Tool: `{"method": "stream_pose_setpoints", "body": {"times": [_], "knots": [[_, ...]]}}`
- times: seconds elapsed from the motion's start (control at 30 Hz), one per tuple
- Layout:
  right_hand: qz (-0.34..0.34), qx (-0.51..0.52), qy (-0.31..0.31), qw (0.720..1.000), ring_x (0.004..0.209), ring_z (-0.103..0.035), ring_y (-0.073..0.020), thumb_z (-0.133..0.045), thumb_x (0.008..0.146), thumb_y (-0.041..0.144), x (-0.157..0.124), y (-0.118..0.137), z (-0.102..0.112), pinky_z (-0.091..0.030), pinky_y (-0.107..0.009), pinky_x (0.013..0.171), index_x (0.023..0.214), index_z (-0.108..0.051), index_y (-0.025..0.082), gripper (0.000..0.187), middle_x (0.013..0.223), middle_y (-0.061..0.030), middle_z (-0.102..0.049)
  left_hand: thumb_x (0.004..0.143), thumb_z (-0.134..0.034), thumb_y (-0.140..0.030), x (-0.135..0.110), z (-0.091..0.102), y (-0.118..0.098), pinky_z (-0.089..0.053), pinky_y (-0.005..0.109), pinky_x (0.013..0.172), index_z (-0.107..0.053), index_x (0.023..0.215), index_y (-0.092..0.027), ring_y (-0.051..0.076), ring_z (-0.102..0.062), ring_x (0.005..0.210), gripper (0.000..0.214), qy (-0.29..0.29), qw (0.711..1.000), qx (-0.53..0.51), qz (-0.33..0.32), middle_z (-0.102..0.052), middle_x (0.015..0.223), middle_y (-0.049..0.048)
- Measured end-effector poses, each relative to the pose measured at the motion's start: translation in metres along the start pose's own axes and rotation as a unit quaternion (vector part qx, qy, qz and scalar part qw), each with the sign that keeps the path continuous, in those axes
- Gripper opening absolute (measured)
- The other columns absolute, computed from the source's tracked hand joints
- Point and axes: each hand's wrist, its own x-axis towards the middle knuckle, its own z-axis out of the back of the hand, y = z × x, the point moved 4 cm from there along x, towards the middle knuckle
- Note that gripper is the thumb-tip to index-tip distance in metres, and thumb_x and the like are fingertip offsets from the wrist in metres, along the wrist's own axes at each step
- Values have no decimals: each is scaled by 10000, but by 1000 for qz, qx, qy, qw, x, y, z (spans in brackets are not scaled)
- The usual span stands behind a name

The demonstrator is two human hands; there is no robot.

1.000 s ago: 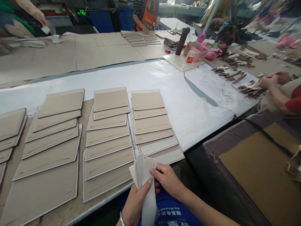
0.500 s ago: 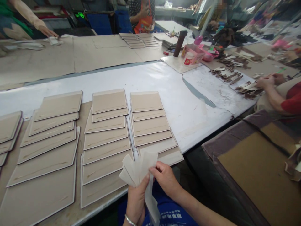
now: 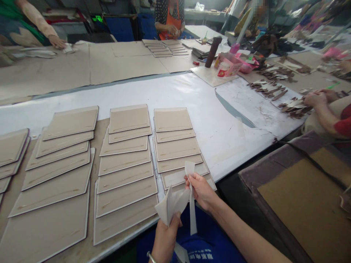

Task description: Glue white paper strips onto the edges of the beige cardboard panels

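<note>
My left hand [image 3: 166, 235] grips a fanned bunch of white strips [image 3: 170, 202], low in front of the blue apron [image 3: 214, 241]. Up and to the right, my right hand [image 3: 201, 189] pinches a single white strip [image 3: 192, 215] that hangs down, one end poking above the fingers. Just beyond lies the nearest column of overlapping beige panels [image 3: 175, 148], with dark edges. A pale strip [image 3: 175, 178] lies across one of its lower panels. Glue-like streaks show along the lower edges of many panels.
More overlapping panels form a middle column [image 3: 126, 182] and a left column [image 3: 59, 182]. Behind are a dark bottle [image 3: 213, 53] and a pink box [image 3: 229, 65]. At the right, a co-worker's hands [image 3: 318, 98] are near brown pieces; a padded board [image 3: 304, 193] stands below.
My right hand has drawn one strip away from the bunch, moving up and right. My left hand has shifted slightly right and down with the others.
</note>
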Motion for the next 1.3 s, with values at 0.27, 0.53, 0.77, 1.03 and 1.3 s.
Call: {"method": "stream_pose_setpoints", "body": {"times": [0.27,0.53,0.77,1.03,1.3], "knots": [[149,-624,151,752,552,-411,-82,-492,798,340,73,68,-33,-253,-199,501,592,-487,165,271,552,36,-462,715,-438,-78,18,21,-42,-456,359,723,-607,759,-170,240,-581,783,196,18,882,444,-156,-631,763,81],[103,-718,180,664,642,-535,-136,-508,793,350,97,70,-56,-299,-216,528,708,-650,165,248,663,-30,-637,757,-385,-4,49,24,-73,-371,389,961,-633,843,-99,283,-430,1182,280,7,747,629,-215,-482,1279,171],[100,-753,162,630,817,-601,-192,-494,798,390,101,69,-62,-379,-234,613,819,-679,193,271,871,-74,-685,725,-382,32,67,22,-76,-365,404,989,-634,891,-64,282,-386,1235,317,27,750,627,-211,-425,1327,209],[108,-768,163,610,907,-611,-220,-496,801,374,99,70,-66,-426,-256,683,877,-684,191,273,944,-100,-684,733,-396,2,79,17,-75,-350,395,1004,-635,913,-73,268,-393,1235,308,44,735,639,-222,-436,1326,191],[110,-769,168,606,946,-608,-238,-512,798,361,98,70,-66,-452,-282,720,940,-677,180,284,983,-119,-674,742,-379,-1,82,15,-77,-327,360,1017,-632,943,-69,259,-376,1247,330,60,723,661,-193,-432,1337,170]]}}
